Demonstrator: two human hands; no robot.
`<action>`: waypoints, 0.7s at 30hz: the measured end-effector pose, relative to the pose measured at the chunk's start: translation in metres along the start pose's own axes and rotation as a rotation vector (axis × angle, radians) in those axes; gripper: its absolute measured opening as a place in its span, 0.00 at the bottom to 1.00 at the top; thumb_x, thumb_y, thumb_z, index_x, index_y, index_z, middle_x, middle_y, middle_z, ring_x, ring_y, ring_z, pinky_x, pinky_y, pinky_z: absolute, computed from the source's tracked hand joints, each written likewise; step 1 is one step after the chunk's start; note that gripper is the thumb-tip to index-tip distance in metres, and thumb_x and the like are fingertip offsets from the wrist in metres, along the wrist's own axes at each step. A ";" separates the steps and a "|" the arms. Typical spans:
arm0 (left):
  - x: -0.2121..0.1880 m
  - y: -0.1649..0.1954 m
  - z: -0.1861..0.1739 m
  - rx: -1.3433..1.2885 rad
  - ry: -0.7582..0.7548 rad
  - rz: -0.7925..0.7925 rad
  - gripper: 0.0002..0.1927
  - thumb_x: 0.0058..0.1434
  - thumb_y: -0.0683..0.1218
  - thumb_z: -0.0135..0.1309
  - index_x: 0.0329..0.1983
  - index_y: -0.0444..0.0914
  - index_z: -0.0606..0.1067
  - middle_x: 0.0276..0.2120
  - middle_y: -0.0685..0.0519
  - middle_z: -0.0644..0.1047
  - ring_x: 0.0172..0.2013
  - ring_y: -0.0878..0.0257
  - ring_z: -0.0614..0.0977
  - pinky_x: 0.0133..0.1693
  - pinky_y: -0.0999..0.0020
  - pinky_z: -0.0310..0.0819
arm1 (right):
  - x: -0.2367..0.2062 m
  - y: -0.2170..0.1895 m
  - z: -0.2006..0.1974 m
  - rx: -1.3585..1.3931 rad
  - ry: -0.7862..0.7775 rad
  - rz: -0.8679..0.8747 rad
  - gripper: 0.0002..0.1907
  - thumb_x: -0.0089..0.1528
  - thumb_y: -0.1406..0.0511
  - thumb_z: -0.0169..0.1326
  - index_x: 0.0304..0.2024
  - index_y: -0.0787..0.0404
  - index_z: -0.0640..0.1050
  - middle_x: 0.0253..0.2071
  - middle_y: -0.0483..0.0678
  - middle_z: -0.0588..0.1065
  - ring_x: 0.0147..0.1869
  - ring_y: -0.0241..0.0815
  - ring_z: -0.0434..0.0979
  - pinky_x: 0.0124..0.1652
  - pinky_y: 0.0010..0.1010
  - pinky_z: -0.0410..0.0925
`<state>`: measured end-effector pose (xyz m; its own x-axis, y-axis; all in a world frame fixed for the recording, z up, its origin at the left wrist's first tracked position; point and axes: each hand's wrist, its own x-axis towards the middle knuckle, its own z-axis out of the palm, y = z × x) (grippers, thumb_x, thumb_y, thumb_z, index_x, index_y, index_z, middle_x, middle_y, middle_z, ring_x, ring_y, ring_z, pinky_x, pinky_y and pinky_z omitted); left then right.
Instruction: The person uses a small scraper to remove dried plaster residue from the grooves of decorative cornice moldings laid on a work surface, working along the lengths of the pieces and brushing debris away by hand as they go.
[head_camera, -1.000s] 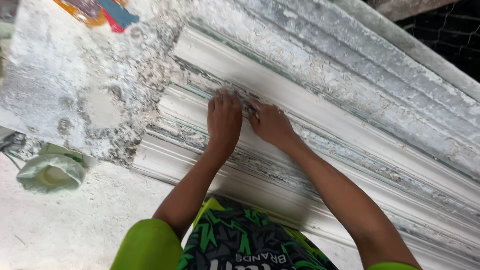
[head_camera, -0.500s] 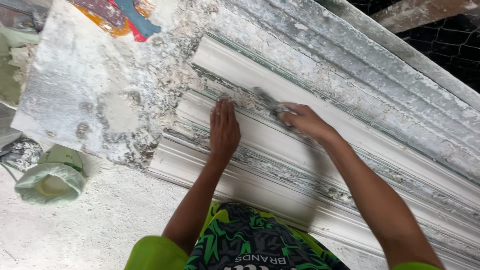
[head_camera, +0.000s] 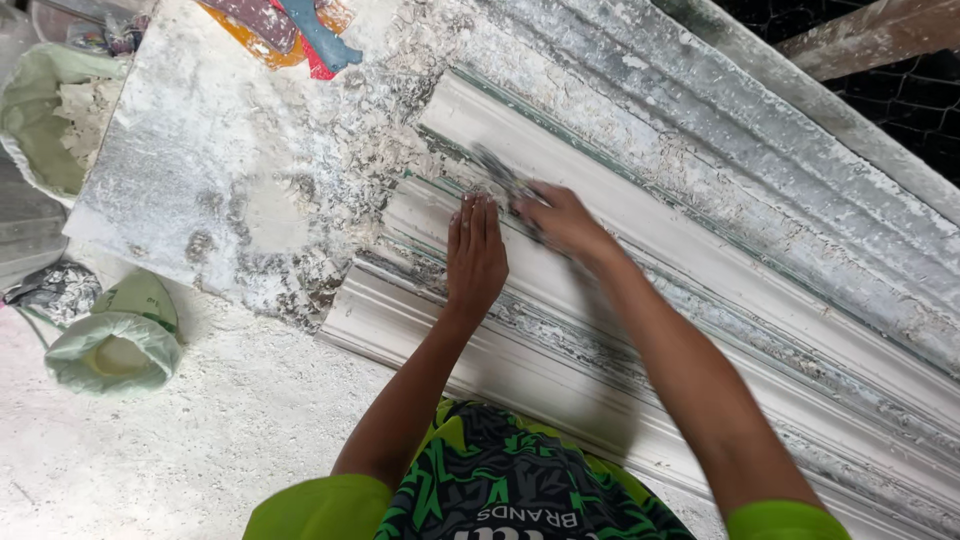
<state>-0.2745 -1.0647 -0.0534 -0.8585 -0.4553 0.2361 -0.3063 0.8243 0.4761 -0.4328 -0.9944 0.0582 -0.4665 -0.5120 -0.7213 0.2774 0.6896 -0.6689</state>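
Hands work the white plaster moulding (head_camera: 640, 330): our left hand (head_camera: 476, 250) lies flat and open on it, our right hand (head_camera: 560, 220) has its grip closed on a small grey tool (head_camera: 500, 172).

A white, dust-covered floor (head_camera: 150, 450) is seen at the lower left. A plaster-caked slab (head_camera: 220, 160) is laid beyond it. Wire mesh (head_camera: 880, 90) is seen at the upper right corner behind a slanting wooden beam (head_camera: 870, 40). Even daylight is cast throughout.

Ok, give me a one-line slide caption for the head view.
Left hand pressed flat on a white plaster cornice moulding while the right hand works a small tool along its groove.
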 end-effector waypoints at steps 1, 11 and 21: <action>0.000 -0.001 0.000 0.018 -0.011 0.011 0.27 0.66 0.38 0.47 0.67 0.24 0.63 0.66 0.30 0.67 0.71 0.40 0.63 0.70 0.45 0.55 | 0.012 -0.006 0.019 0.014 0.018 0.032 0.28 0.66 0.57 0.53 0.67 0.59 0.69 0.28 0.41 0.74 0.26 0.31 0.68 0.24 0.25 0.63; -0.001 0.002 -0.051 -0.999 -0.011 -0.682 0.16 0.75 0.43 0.38 0.54 0.30 0.74 0.52 0.39 0.78 0.54 0.53 0.81 0.58 0.55 0.78 | 0.015 -0.004 0.068 0.242 -0.069 -0.297 0.35 0.70 0.46 0.37 0.70 0.62 0.60 0.37 0.46 0.72 0.30 0.36 0.69 0.29 0.29 0.67; 0.054 0.024 -0.051 -0.805 -0.477 -0.154 0.15 0.74 0.49 0.48 0.56 0.34 0.69 0.28 0.50 0.76 0.24 0.64 0.75 0.25 0.65 0.71 | -0.070 0.198 -0.002 -0.183 0.317 -0.625 0.33 0.76 0.49 0.31 0.75 0.62 0.62 0.76 0.60 0.52 0.79 0.60 0.47 0.72 0.52 0.43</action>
<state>-0.3069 -1.0866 0.0144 -0.9642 -0.2078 -0.1646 -0.2075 0.2054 0.9564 -0.3471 -0.8205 -0.0236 -0.7212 -0.6842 -0.1087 -0.2525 0.4058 -0.8784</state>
